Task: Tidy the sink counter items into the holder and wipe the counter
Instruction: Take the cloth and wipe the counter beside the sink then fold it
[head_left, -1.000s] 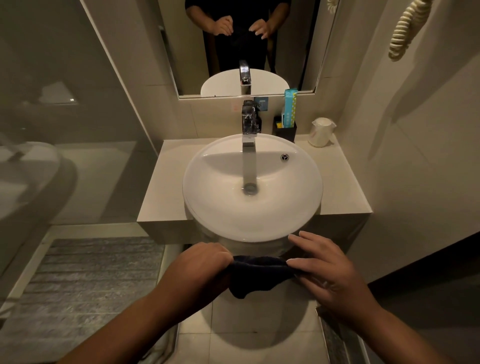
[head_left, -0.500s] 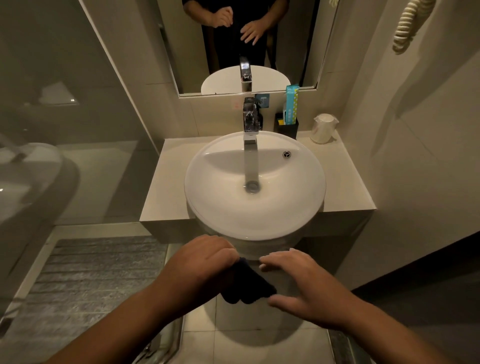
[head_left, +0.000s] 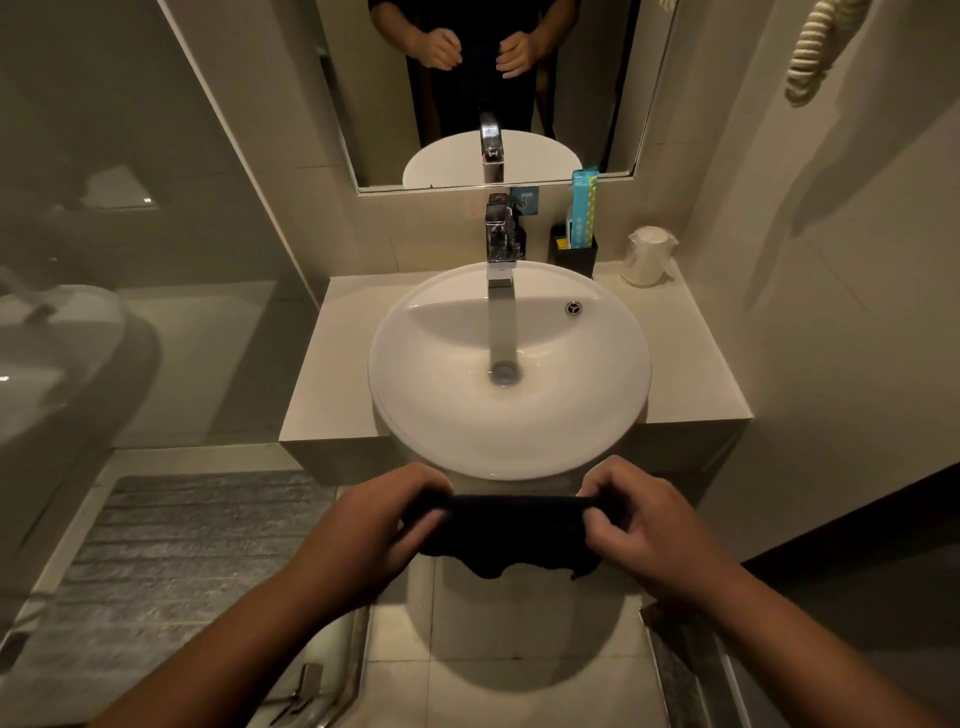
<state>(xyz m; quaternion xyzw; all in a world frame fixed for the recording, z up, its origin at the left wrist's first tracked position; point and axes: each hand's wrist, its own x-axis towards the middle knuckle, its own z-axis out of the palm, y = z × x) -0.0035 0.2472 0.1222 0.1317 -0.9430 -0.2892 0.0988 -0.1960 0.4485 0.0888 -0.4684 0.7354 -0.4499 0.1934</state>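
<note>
A dark cloth (head_left: 506, 532) is stretched level between my hands, in front of and below the white round basin (head_left: 452, 415). My left hand (head_left: 363, 535) grips its left end and my right hand (head_left: 639, 530) grips its right end. The beige counter (head_left: 332, 364) surrounds the basin. At its back right stands a black holder (head_left: 574, 257) with a blue-green packet (head_left: 582, 208) upright in it. A white wrapped cup (head_left: 647, 257) sits in the far right corner.
A chrome faucet (head_left: 500, 249) reaches over the basin from the back, under a wall mirror (head_left: 498, 88). A glass panel (head_left: 130, 218) closes off the left side and a wall runs along the right. A grey mat (head_left: 171, 545) lies on the floor at left.
The cloth was bunched in my left hand with my right hand open beside it. Now my right hand has closed on the other end and the cloth is pulled out flat between both hands.
</note>
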